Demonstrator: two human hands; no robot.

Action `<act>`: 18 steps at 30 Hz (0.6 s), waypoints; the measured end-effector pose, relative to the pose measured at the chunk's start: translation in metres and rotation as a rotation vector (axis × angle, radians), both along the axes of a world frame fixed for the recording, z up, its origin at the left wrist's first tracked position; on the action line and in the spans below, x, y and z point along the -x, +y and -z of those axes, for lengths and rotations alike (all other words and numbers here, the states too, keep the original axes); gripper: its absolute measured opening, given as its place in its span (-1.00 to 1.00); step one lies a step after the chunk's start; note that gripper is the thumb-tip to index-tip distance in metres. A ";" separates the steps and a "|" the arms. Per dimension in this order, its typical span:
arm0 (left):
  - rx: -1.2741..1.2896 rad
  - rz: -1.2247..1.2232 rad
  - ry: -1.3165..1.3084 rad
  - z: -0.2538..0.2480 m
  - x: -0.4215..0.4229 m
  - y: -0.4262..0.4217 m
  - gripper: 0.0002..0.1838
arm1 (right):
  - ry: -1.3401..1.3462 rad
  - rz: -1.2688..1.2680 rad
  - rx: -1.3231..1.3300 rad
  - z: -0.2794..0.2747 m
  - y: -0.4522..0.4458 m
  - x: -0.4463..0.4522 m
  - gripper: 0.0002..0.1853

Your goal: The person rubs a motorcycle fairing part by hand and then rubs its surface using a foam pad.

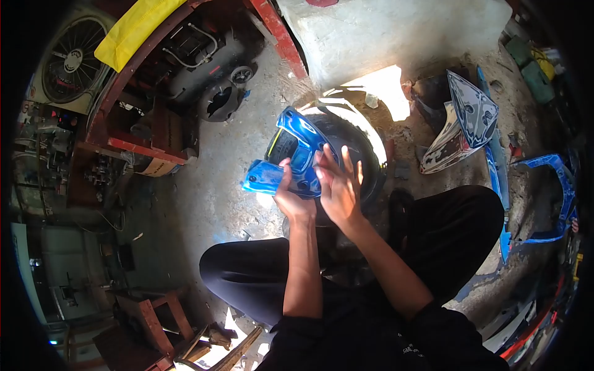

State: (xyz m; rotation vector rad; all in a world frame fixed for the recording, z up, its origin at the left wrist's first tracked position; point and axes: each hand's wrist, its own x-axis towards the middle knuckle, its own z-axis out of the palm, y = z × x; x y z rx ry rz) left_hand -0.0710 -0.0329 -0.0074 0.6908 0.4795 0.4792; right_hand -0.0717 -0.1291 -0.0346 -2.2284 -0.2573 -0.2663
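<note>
In the head view, a glossy blue, C-shaped plastic body panel [266, 175] with worn, scuffed patches is held over a black tyre [366, 179]. My left hand [292, 199] grips the panel from below, its thumb up along the near side. My right hand [339, 188] is at the panel's right edge, fingers stretched out and spread. Its thumb side overlaps the panel; whether it touches the surface I cannot tell. The tyre lies on the floor between my knees, partly hidden by the panel and my hands.
White and dark scuffed body panels [468, 117] lie at the right, near a long blue strip [495, 179] and a blue frame-like part [560, 179]. A red metal rack [117, 93] with a yellow cloth [133, 31] stands at the left. A pale wall block [396, 37] is ahead.
</note>
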 end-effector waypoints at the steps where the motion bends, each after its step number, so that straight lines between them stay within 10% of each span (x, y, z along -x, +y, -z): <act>1: -0.038 0.007 -0.008 0.007 0.004 -0.002 -0.77 | 0.012 0.030 -0.018 0.001 0.001 -0.009 -0.61; 18: 0.034 -0.028 -0.013 -0.005 -0.004 0.008 -0.74 | 0.080 -0.067 -0.048 -0.006 0.003 -0.008 -0.67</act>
